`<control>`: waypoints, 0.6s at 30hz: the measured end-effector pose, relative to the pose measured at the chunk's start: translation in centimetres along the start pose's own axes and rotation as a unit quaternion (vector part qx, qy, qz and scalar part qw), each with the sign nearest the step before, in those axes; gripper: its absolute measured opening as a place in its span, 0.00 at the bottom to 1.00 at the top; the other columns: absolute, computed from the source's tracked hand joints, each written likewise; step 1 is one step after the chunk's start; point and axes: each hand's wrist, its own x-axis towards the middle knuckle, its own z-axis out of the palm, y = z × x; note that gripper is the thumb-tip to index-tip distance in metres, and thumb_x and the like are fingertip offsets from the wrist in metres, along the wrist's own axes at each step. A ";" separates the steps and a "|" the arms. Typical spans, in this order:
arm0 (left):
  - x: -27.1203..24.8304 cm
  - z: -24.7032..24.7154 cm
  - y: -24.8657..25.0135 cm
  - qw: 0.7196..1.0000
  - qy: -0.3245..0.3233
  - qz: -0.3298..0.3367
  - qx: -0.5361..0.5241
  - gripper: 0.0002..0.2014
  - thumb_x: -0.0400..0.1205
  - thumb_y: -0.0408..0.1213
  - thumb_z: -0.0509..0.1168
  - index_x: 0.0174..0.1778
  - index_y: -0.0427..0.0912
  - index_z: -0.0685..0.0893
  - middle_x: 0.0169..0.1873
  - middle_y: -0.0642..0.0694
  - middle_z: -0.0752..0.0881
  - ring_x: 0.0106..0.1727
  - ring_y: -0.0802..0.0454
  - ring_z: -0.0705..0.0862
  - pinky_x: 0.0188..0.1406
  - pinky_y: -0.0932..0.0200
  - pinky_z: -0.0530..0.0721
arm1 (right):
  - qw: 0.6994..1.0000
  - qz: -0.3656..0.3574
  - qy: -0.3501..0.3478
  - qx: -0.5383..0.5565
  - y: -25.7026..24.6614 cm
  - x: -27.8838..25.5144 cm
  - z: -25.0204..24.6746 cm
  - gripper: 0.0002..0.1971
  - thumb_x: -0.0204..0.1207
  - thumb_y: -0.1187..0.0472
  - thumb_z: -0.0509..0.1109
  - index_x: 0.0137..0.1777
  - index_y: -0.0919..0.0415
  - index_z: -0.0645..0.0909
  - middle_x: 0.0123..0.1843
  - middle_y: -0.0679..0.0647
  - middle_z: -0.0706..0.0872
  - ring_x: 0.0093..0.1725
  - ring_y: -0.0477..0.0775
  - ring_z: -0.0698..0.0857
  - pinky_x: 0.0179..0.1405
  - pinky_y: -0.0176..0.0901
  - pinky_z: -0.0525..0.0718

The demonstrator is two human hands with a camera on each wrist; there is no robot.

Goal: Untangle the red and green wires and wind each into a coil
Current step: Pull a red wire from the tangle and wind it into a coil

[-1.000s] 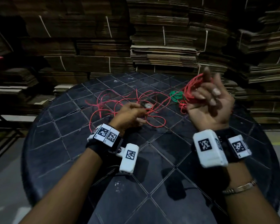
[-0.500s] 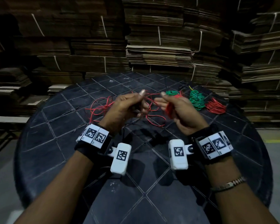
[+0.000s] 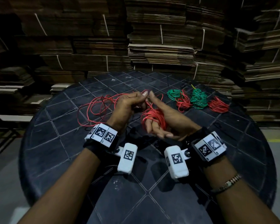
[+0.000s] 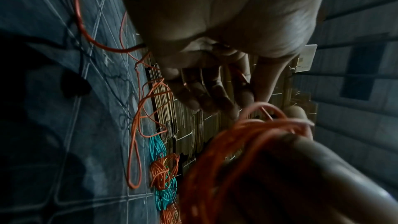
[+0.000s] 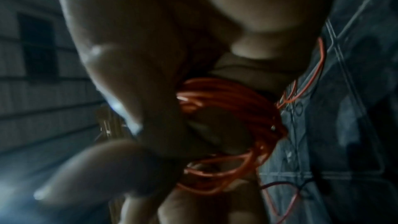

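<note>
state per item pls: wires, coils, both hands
Red wire coil being wound: looped round the right hand's fingers, unfinished.
Loose red wire: slack loops on the black round table, not yet wound.
Two green wire coils: wound, lying on table.
Two finished red wire coils: wound, lying on table.
Left hand: pinches the red strand.
Right hand: carries the coil, thumb up.

Right wrist view blurred throughout: red wire coil (image 5: pixel 232 101) smeared against dim fingers (image 5: pixel 133 101). Pinch point of left hand (image 3: pixel 128 105) on loose red wire (image 3: pixel 94 109) hidden behind knuckles. Bench (image 3: pixel 58 143) rim cut off below.
</note>
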 end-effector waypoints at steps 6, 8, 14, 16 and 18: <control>0.6 0.6 -0.9 0.994 0.030 -0.103 0.021 0.23 0.90 0.54 0.61 0.35 0.42 0.83 0.31 0.45 0.88 0.31 0.52 0.84 0.35 0.58 0.81 | 0.949 -0.165 -0.124 0.237 -0.3 -0.8 -1.8 0.48 0.87 0.32 0.48 0.20 0.74 0.75 0.08 0.59 0.64 0.07 0.56 0.56 0.13 0.32 0.69; 0.7 1.0 -1.2 0.990 0.045 -0.131 0.022 0.23 0.94 0.46 0.55 0.33 0.41 0.81 0.28 0.44 0.89 0.26 0.53 0.85 0.29 0.60 0.79 | 0.917 -0.249 -0.123 0.287 -0.5 -1.0 -2.4 0.42 0.89 0.39 0.50 0.25 0.72 0.81 0.10 0.56 0.71 0.06 0.51 0.63 0.13 0.31 0.62; 0.4 1.7 -2.0 0.989 0.058 -0.127 0.049 0.09 0.90 0.43 0.64 0.58 0.45 0.86 0.46 0.41 0.88 0.33 0.46 0.86 0.29 0.60 0.81 | 0.872 -0.345 0.030 0.346 -0.4 -1.4 -3.7 0.36 0.91 0.44 0.53 0.29 0.65 0.86 0.10 0.49 0.72 0.07 0.44 0.69 0.12 0.32 0.68; 0.3 1.5 -1.9 0.992 0.087 -0.093 0.012 0.13 0.87 0.44 0.70 0.68 0.51 0.86 0.49 0.39 0.90 0.36 0.42 0.87 0.28 0.61 0.81 | 0.860 -0.350 0.069 0.366 -0.5 -1.4 -3.8 0.35 0.91 0.44 0.53 0.31 0.65 0.87 0.11 0.48 0.73 0.08 0.44 0.70 0.14 0.31 0.69; 0.4 1.2 -2.1 0.990 0.126 -0.063 -0.022 0.21 0.84 0.40 0.76 0.74 0.50 0.84 0.46 0.40 0.91 0.35 0.44 0.85 0.24 0.63 0.77 | 0.830 -0.364 0.111 0.408 -0.7 -1.7 -4.2 0.29 0.91 0.47 0.56 0.41 0.66 0.89 0.17 0.47 0.79 0.12 0.42 0.74 0.18 0.29 0.71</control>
